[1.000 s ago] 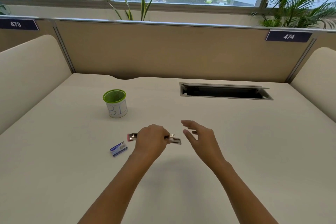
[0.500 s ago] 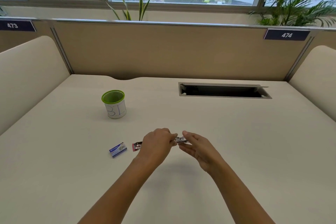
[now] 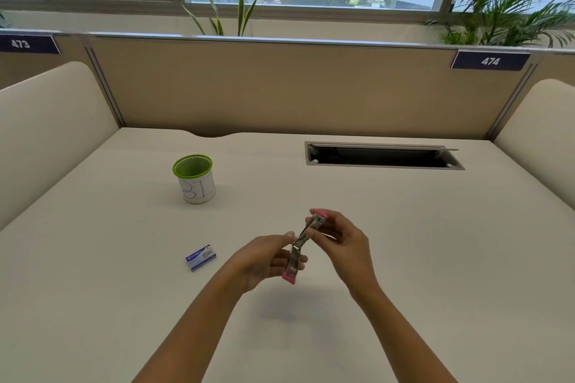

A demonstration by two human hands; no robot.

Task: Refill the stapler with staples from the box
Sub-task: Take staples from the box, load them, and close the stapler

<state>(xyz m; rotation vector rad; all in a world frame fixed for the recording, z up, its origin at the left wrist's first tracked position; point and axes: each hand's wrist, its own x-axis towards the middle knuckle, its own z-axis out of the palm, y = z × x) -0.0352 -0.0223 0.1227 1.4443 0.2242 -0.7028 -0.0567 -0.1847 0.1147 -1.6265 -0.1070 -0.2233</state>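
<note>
A small pink and silver stapler [image 3: 298, 248] is held above the desk, swung open so its two halves stretch from a far pink end to a near pink end. My left hand [image 3: 267, 258] grips the near half. My right hand [image 3: 340, 241] pinches the far half with its fingertips. A small blue and white staple box [image 3: 201, 257] lies closed on the desk to the left of my left hand, apart from it.
A green-rimmed mesh pen cup [image 3: 195, 179] with a white label stands at the back left. An open cable slot [image 3: 382, 156] is cut into the desk [image 3: 435, 258] at the back right. Padded dividers rise at both sides and behind.
The stapler has been lifted off the desk and turned from lying sideways to pointing away from me. My right hand has closed on its far end, and the stapler is now spread open.
</note>
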